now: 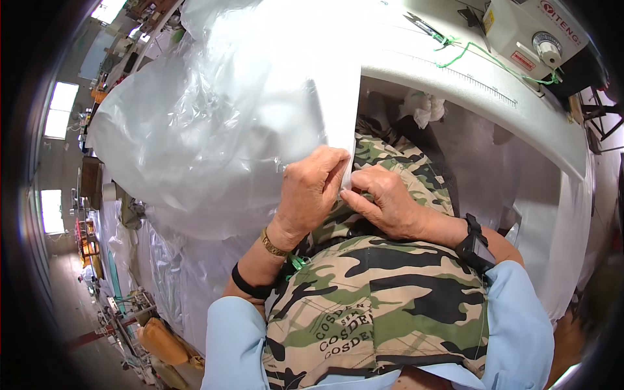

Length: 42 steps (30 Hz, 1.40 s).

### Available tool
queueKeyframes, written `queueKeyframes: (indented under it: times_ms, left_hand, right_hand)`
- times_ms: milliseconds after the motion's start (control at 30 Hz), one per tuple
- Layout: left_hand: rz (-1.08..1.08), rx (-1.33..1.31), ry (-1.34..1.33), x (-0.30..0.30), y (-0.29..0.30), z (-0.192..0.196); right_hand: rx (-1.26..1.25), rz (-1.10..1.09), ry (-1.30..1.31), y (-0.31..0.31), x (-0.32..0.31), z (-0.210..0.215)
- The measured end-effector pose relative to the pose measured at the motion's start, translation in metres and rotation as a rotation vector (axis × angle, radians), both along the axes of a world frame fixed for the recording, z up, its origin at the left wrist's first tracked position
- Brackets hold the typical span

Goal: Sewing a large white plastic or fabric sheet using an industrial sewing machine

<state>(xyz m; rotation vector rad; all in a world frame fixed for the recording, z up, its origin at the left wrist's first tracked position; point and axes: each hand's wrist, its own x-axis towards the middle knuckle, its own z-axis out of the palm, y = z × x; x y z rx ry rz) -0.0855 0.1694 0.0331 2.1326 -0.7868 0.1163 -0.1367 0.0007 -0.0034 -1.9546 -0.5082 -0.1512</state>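
A narrow white strip (342,120), looking like the folded edge of thin sheet material, hangs down over the near edge of the white table. Both hands meet at its lower end, above my camouflage-patterned apron (416,279). My left hand (313,185) is closed, thumb and fingers pinching the strip from the left. From the right, my right hand (383,198) pinches the same end with thumb and curled forefinger. Left of the strip spreads a large, crumpled, translucent plastic sheet (201,130). Glare hides where strip and sheet meet.
At the upper right stands a white sewing machine (526,39) with a dial. Thread snips (422,27) and green thread (481,49) lie on the white tabletop (468,81), whose curved edge carries a ruler scale. A small white bundle (424,107) sits under that edge.
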Motion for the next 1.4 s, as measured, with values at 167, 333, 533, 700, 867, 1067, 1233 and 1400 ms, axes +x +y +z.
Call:
queueKeyframes:
  times_ms: [167, 333, 533, 700, 867, 1067, 1233, 1400]
  left_hand:
    - [-0.026, -0.083, 0.213, 0.008, 0.013, -0.008]
    - [0.077, -0.169, 0.412, 0.015, 0.023, -0.012]
    - [0.120, -0.092, 0.289, 0.017, 0.035, 0.034]
    - [-0.052, 0.156, 0.064, 0.016, 0.019, 0.074]
    - [-0.132, 0.464, -0.164, 0.007, 0.016, 0.041]
    - [-0.052, 0.461, -0.155, -0.001, 0.016, 0.004]
    - [-0.033, 0.290, -0.058, 0.000, 0.010, 0.012]
    - [0.021, 0.152, 0.010, -0.007, 0.014, 0.006]
  right_hand:
    - [-0.115, 0.045, -0.099, 0.013, 0.008, -0.004]
    - [-0.068, 0.225, -0.289, 0.006, 0.032, -0.008]
    - [0.269, -0.468, -0.003, 0.034, 0.092, -0.056]
    - [0.238, 0.505, -0.163, 0.095, 0.113, -0.007]
    - [0.102, 0.435, -0.348, 0.067, 0.121, -0.040]
    - [-1.009, 0.435, 0.125, -0.030, 0.124, 0.041]
    - [-0.744, -0.049, -0.535, -0.074, 0.182, 0.057]
    - [-0.688, -0.125, -0.480, -0.089, 0.220, 0.027]
